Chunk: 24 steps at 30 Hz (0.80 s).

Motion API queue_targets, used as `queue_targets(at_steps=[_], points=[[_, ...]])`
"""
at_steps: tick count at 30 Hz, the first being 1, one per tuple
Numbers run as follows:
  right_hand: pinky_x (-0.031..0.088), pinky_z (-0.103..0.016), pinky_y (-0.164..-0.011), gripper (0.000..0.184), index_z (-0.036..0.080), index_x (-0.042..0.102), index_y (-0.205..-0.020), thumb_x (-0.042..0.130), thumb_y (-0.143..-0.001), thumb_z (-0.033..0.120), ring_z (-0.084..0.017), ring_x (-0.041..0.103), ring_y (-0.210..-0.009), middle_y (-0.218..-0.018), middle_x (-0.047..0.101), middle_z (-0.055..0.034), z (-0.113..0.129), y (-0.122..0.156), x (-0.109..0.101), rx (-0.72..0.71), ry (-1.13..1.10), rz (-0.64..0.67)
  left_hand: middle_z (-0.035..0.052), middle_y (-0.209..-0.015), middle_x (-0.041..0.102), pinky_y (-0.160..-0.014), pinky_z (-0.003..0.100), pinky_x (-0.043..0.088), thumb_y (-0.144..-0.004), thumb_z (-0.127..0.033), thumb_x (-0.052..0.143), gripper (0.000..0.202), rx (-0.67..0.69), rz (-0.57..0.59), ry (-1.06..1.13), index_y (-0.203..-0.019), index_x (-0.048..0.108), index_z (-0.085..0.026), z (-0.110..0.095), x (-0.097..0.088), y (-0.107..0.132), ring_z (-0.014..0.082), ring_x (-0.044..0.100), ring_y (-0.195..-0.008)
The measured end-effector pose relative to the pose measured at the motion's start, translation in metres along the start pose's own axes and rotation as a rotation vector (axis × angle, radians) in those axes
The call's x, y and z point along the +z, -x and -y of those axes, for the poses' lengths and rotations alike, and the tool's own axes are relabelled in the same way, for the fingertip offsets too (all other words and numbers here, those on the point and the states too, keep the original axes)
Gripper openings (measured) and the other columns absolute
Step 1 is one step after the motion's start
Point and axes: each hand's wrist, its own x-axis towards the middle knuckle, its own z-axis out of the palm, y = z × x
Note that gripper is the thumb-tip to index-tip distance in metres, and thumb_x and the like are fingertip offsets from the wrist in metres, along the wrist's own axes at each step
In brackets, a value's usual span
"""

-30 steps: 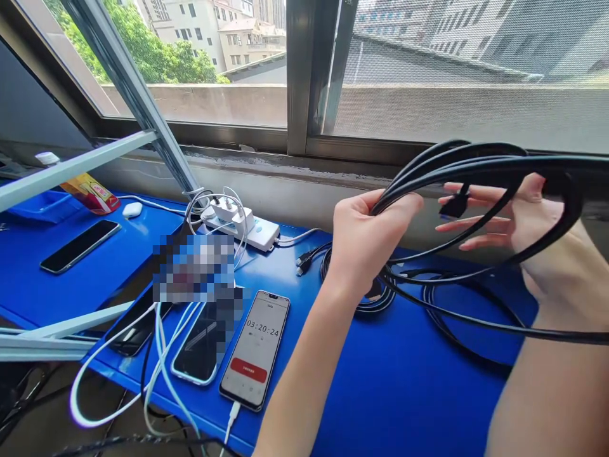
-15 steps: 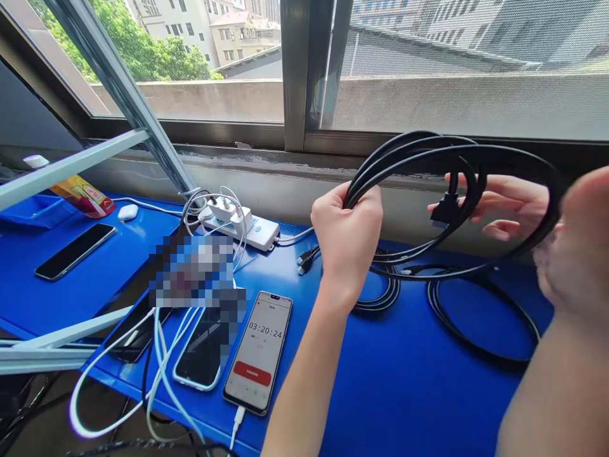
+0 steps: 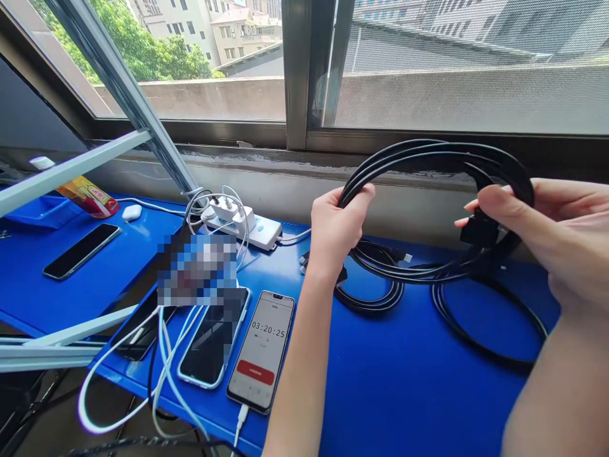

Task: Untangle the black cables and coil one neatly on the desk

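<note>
A thick black cable (image 3: 428,147), looped into a coil, is held up above the blue table. My left hand (image 3: 340,222) is closed round the coil's left side. On the right side, my right hand (image 3: 518,206) grips the loops between thumb and fingers, next to the cable's black connector (image 3: 478,230). Beneath the held coil, a smaller coiled black cable (image 3: 371,308) lies on the table near my left wrist. Another black cable coil (image 3: 490,346) lies below my right hand, partly hidden by my forearm.
Left of my forearm, a lit phone (image 3: 261,349) showing a timer lies beside a dark-screened phone (image 3: 214,343). Behind them are white cables and a power strip (image 3: 266,233). A third phone (image 3: 82,251) and metal frame bars (image 3: 76,162) are at left. The window sill borders the back.
My right hand has moved in from the right and closed on the loops near the connector. The coil is gathered into a tighter ring. My left hand keeps its hold.
</note>
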Motion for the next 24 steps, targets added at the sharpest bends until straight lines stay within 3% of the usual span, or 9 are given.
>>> queue_targets(at_steps=[5,9,12,16,21,24], points=[[0.052,-0.031,-0.053,0.031,0.028,0.071,-0.068,0.07,-0.072,0.059,-0.026,0.068,-0.076,-0.069,0.067,-0.0023,-0.001,-0.002,0.009,0.015,0.027,-0.004,-0.0108,-0.04,0.025,-0.034,0.016,0.018,-0.083,-0.018,0.065,0.046,0.111,-0.035,-0.084,-0.049,0.033,-0.018,0.002,-0.004,-0.003,-0.0011,0.024,-0.031],[0.049,-0.029,-0.044,0.051,0.022,0.067,-0.062,0.073,-0.055,0.072,-0.021,0.063,-0.054,-0.059,0.063,-0.004,0.004,-0.005,0.016,0.126,-0.125,0.023,-0.0113,-0.043,0.026,-0.032,0.017,0.016,-0.078,-0.024,0.072,0.048,0.077,0.015,-0.075,-0.052,0.032,-0.019,0.003,-0.007,-0.007,-0.0008,0.025,-0.03],[0.042,-0.025,-0.038,0.062,0.019,0.06,-0.058,0.075,-0.041,0.077,-0.014,0.053,-0.041,-0.048,0.056,-0.0009,0.012,-0.007,0.017,0.253,-0.279,0.148,-0.011,-0.042,0.025,-0.033,0.018,0.016,-0.082,-0.033,0.068,0.051,0.053,0.08,-0.063,-0.052,0.029,-0.02,0.002,-0.011,-0.009,0.0003,0.027,-0.028],[0.035,-0.022,-0.037,0.063,0.019,0.05,-0.055,0.071,-0.048,0.078,-0.01,0.045,-0.039,-0.044,0.05,0.0013,0.021,-0.006,0.014,0.309,-0.388,0.387,-0.0096,-0.038,0.025,-0.035,0.02,0.021,-0.081,-0.055,0.061,0.06,0.063,0.121,-0.082,-0.048,0.025,-0.02,0.002,-0.019,-0.01,0.002,0.031,-0.027],[0.029,-0.023,-0.041,0.057,0.02,0.04,-0.046,0.062,-0.069,0.068,-0.008,0.031,-0.04,-0.039,0.037,0.0029,0.015,-0.004,0.012,0.138,-0.428,0.554,-0.0097,-0.038,0.024,-0.036,0.02,0.023,-0.062,-0.076,0.062,0.068,0.048,0.191,-0.135,-0.045,0.026,-0.021,0.003,-0.024,-0.011,0.0026,0.032,-0.029],[0.028,-0.024,-0.044,0.056,0.019,0.04,-0.043,0.059,-0.075,0.061,-0.008,0.03,-0.042,-0.041,0.037,0.0019,0.012,-0.003,0.008,0.075,-0.379,0.666,-0.0096,-0.04,0.021,-0.036,0.021,0.017,-0.063,-0.077,0.06,0.07,0.059,0.199,-0.149,-0.044,0.024,-0.021,0.001,-0.024,-0.009,0.001,0.026,-0.029]])
